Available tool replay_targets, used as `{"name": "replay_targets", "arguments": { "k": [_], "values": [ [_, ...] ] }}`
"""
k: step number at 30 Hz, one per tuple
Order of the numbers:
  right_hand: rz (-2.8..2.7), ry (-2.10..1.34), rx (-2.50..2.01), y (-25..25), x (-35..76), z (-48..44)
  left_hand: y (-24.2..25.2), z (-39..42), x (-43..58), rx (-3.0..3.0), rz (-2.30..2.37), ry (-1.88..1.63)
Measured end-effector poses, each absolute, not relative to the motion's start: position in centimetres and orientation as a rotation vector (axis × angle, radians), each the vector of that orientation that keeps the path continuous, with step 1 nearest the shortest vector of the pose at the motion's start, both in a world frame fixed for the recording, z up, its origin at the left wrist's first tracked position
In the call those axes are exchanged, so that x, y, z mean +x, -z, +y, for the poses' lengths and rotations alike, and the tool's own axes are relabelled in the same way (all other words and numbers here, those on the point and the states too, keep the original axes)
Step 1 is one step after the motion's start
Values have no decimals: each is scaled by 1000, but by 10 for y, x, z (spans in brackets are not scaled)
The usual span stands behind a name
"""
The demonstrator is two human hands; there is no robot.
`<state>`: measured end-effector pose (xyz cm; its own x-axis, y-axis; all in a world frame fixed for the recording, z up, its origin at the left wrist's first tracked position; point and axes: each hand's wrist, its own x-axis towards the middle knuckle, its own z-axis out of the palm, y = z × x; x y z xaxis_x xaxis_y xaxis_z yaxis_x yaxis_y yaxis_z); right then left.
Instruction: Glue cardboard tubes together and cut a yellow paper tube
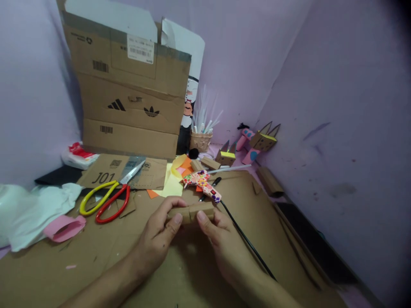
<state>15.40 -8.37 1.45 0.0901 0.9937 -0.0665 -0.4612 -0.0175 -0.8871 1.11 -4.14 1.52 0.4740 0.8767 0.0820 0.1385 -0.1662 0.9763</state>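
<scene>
Small cardboard block held just above the near-centre of the cardboard-covered surface. Left hand closed on its left end, thumb on the near face. Right hand closed on its right end. Just beyond: patterned glue gun, black cord running near-right. Left: red-and-yellow scissors. Far left: stacked cardboard boxes.

Both forearms cut off at bottom edge; label print on cardboard box too small to read.
</scene>
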Motion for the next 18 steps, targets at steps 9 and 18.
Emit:
{"name": "replay_targets", "arguments": {
  "k": [9,18],
  "values": [
    [-807,-1286,-951,-16,153,-84,-10,-42,13,1781,890,-910],
    [-952,-1215,-1017,-19,153,-86,-10,-44,12,1786,859,-1004]
  ]
}}
